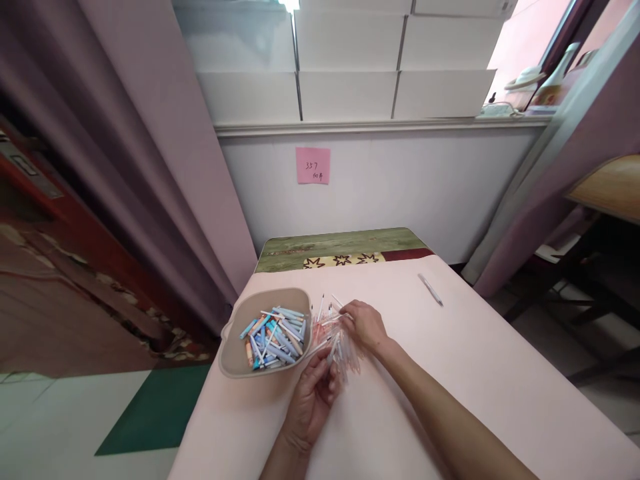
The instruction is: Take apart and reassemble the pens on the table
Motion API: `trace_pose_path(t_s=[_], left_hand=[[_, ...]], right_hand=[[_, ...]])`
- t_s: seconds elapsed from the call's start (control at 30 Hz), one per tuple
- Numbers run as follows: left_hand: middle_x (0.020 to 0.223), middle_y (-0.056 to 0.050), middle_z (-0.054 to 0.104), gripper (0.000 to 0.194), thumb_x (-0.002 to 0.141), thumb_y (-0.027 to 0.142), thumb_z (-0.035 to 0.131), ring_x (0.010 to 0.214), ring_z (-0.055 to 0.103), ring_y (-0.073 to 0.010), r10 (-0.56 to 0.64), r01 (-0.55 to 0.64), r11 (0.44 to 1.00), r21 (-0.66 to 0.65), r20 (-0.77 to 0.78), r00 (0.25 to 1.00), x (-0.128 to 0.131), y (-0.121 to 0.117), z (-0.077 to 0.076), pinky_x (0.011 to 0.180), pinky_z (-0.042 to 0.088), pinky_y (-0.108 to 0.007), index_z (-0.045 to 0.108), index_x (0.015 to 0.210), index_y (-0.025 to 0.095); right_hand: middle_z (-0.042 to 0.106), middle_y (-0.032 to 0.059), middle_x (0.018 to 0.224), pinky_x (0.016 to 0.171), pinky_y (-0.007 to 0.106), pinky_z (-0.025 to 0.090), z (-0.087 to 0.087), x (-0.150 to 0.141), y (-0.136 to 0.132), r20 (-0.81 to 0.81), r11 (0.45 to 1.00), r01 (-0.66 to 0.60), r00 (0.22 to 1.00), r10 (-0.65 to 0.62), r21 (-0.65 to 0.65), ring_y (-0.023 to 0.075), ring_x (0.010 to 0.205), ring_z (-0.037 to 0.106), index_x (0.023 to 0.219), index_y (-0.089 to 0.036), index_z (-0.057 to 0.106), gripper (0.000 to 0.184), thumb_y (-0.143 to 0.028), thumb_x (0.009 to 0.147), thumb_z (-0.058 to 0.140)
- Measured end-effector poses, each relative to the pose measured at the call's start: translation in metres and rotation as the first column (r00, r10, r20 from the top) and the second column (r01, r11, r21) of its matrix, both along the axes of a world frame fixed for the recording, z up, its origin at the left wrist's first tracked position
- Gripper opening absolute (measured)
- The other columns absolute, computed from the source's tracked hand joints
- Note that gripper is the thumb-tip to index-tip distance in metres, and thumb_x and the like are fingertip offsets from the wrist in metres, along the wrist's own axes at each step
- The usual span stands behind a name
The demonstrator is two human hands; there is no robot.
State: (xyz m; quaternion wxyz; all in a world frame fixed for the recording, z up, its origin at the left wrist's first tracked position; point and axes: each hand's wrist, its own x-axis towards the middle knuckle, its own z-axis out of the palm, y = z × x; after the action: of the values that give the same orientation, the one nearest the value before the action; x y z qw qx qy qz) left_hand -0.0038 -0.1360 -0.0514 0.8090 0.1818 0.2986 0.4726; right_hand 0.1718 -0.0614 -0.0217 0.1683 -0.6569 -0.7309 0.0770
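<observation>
My left hand (311, 395) is closed, its fingertips on a clear, slim pen barrel (332, 351) just right of the bin. My right hand (366, 324) reaches in from the right, with thumb and fingers pinched on a thin white stick that looks like a pen refill (342, 315). Between and around both hands lies a loose heap of clear pen parts (350, 360), some with pinkish tips. Several thin white refills with dark tips (321, 307) stick out at the heap's far side. The fingers partly hide the heap.
A beige bin (231, 360) with many blue, white and orange pen parts (280, 333) stands left of the heap. One pen (431, 291) lies farther right on the pale pink tabletop (480, 373). A pink note (313, 165) is on the wall behind.
</observation>
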Motion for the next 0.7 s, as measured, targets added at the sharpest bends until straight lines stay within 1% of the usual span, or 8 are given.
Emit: trace_pose_path(t_s=[0.07, 0.13, 0.27, 0.37, 0.47, 0.57, 0.63, 0.7], left_hand=[[0.074, -0.001, 0.06, 0.036, 0.071, 0.024, 0.074, 0.055, 0.049, -0.0063, 0.006, -0.006, 1.0, 0.009, 0.017, 1.0, -0.001, 0.0, -0.001, 0.044, 0.033, -0.015, 0.062, 0.105, 0.017], [0.075, -0.002, 0.061, 0.034, 0.07, 0.021, 0.075, 0.056, 0.05, -0.0063, 0.03, -0.03, 0.999, 0.009, 0.018, 0.999, -0.001, -0.001, -0.002, 0.045, 0.035, -0.015, 0.062, 0.102, 0.017], [0.072, -0.001, 0.062, 0.029, 0.068, 0.019, 0.077, 0.055, 0.05, -0.0058, 0.079, -0.079, 0.997, -0.004, -0.013, 0.997, 0.004, -0.002, -0.002, 0.044, 0.035, -0.014, 0.062, 0.092, 0.017], [0.068, 0.001, 0.06, 0.027, 0.067, 0.02, 0.077, 0.052, 0.048, -0.0049, 0.135, -0.135, 0.991, -0.003, -0.018, 0.991, 0.01, -0.005, 0.0, 0.043, 0.033, -0.014, 0.062, 0.09, 0.017], [0.067, 0.002, 0.058, 0.029, 0.065, 0.02, 0.078, 0.05, 0.046, -0.0037, 0.18, -0.179, 0.984, -0.018, 0.018, 0.984, 0.009, -0.012, -0.001, 0.041, 0.03, -0.013, 0.063, 0.09, 0.017], [0.066, 0.002, 0.058, 0.032, 0.062, 0.019, 0.081, 0.049, 0.043, -0.0028, 0.167, -0.166, 0.985, -0.036, 0.033, 0.985, 0.002, -0.018, -0.006, 0.041, 0.028, -0.012, 0.063, 0.089, 0.017], [0.063, 0.003, 0.056, 0.032, 0.06, 0.02, 0.082, 0.047, 0.042, -0.0025, 0.143, -0.142, 0.989, -0.029, 0.034, 0.989, -0.002, -0.021, -0.009, 0.04, 0.027, -0.012, 0.064, 0.086, 0.016], [0.057, 0.004, 0.051, 0.031, 0.059, 0.021, 0.083, 0.045, 0.039, -0.0027, 0.109, -0.109, 0.994, 0.005, 0.026, 0.994, -0.003, -0.024, -0.01, 0.039, 0.025, -0.013, 0.064, 0.082, 0.016]], right_hand=[[0.067, 0.001, 0.103, 0.077, 0.024, 0.038, 0.002, -0.007, 0.005, 0.019, 1.0, 0.006, 1.0, -0.006, -0.019, 0.0166, 0.094, 0.06, 0.099, -0.027, 0.068, 0.018, -0.031, 0.086, 0.056], [0.067, 0.0034, 0.1, 0.076, 0.026, 0.038, 0.003, -0.01, 0.007, 0.045, 0.999, 0.039, 0.998, -0.038, -0.037, 0.0183, 0.093, 0.06, 0.098, -0.025, 0.068, 0.018, -0.029, 0.084, 0.058], [0.067, 0.009, 0.095, 0.076, 0.03, 0.037, 0.0, -0.009, 0.004, 0.084, 0.991, 0.108, 0.991, -0.102, -0.073, 0.0211, 0.089, 0.061, 0.095, -0.02, 0.069, 0.019, -0.027, 0.085, 0.055], [0.068, 0.0081, 0.094, 0.075, 0.03, 0.037, -0.002, -0.005, 0.0, 0.072, 0.992, 0.097, 0.993, -0.091, -0.078, 0.0206, 0.087, 0.062, 0.093, -0.02, 0.069, 0.018, -0.027, 0.086, 0.054], [0.068, 0.0054, 0.094, 0.076, 0.028, 0.036, -0.001, 0.0, -0.005, 0.037, 0.995, 0.077, 0.997, -0.075, -0.057, 0.0183, 0.089, 0.061, 0.092, -0.022, 0.069, 0.017, -0.027, 0.087, 0.054], [0.069, 0.0034, 0.095, 0.075, 0.026, 0.037, 0.002, 0.009, -0.016, -0.003, 0.994, 0.102, 0.995, -0.102, -0.03, 0.017, 0.089, 0.061, 0.095, -0.024, 0.069, 0.018, -0.031, 0.089, 0.053], [0.069, 0.0025, 0.095, 0.073, 0.026, 0.037, 0.001, 0.019, -0.025, -0.023, 0.988, 0.15, 0.988, -0.151, -0.018, 0.0169, 0.087, 0.061, 0.096, -0.025, 0.068, 0.019, -0.032, 0.09, 0.051], [0.07, 0.002, 0.093, 0.069, 0.027, 0.037, -0.002, 0.03, -0.035, -0.035, 0.977, 0.211, 0.977, -0.212, -0.023, 0.0177, 0.084, 0.061, 0.095, -0.025, 0.068, 0.02, -0.032, 0.091, 0.049]])
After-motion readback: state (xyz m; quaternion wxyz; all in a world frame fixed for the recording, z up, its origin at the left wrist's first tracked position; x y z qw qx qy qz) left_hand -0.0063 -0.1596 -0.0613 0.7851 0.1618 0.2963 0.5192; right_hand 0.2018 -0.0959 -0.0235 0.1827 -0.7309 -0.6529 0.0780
